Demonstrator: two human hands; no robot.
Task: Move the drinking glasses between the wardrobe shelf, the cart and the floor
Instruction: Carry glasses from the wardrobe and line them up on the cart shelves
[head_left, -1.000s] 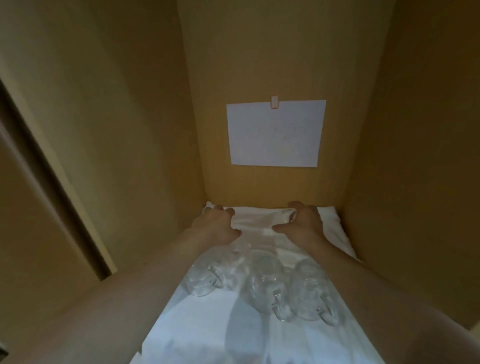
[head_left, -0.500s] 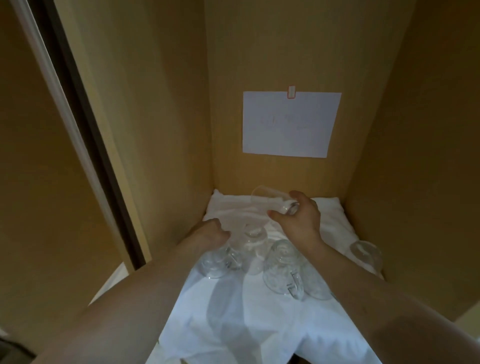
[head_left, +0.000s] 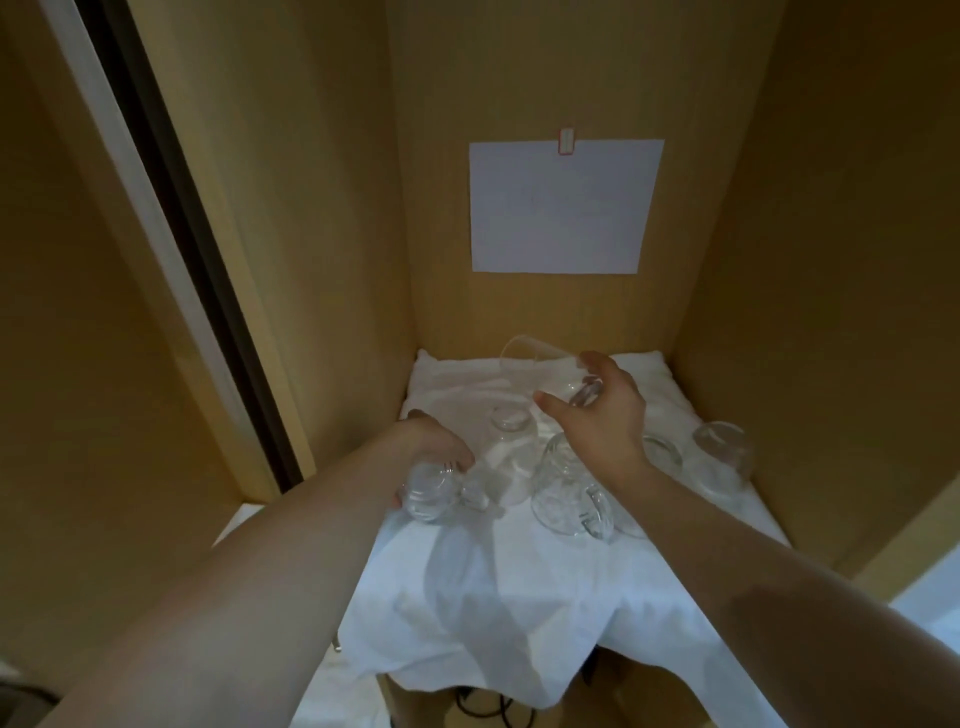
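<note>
Several clear drinking glasses stand upside down on a white cloth (head_left: 483, 582) covering the wardrobe shelf. My right hand (head_left: 597, 415) grips a clear tumbler (head_left: 540, 371) by its base, tilted on its side in the air above the back of the cloth. My left hand (head_left: 434, 452) curls over a handled glass mug (head_left: 431, 491) at the left. Between my arms sit an upturned glass (head_left: 511, 447) and a handled mug (head_left: 569, 499). Two more glasses, one (head_left: 662, 457) beside another (head_left: 722, 449), stand at the right.
Wooden wardrobe walls close in on the left, back and right. A white paper sheet (head_left: 563, 205) is taped to the back wall. A dark sliding-door track (head_left: 171, 208) runs along the left. The cloth hangs over the shelf's front edge; dark cables (head_left: 488, 706) lie below.
My right hand lifted a tumbler off the back of the cloth and now holds it tilted in the air. My left hand drew back from the rear and closed over the left mug.
</note>
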